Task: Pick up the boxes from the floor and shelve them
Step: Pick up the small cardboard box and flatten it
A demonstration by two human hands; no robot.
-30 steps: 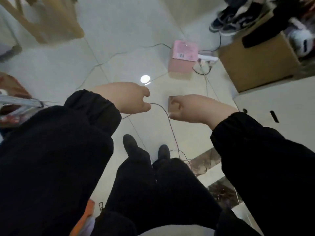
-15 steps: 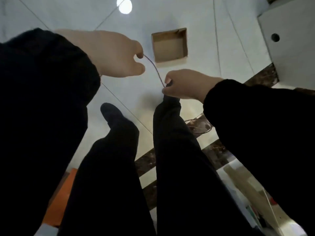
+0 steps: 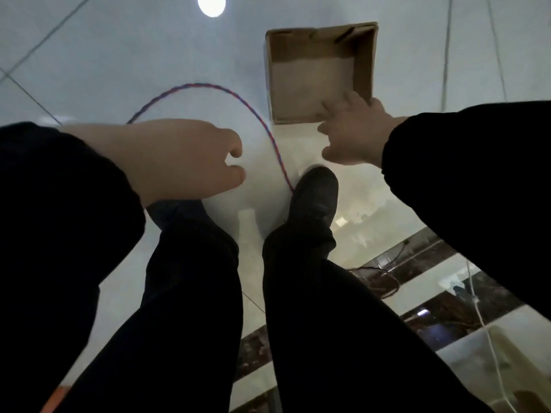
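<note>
Right hand (image 3: 351, 135) spreading fingers, holding nothing, hovering at near rim of open cardboard box (image 3: 316, 73) lying on floor (image 3: 119, 55), likely lining up grab. Left hand (image 3: 185, 159) curling loosely by red-blue wire (image 3: 208, 86); grip on it, cannot tell.

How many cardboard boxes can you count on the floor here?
1. An open cardboard box sits on the tiled floor ahead of the shoe, the right hand at its near edge. More may lie outside the view.
</note>
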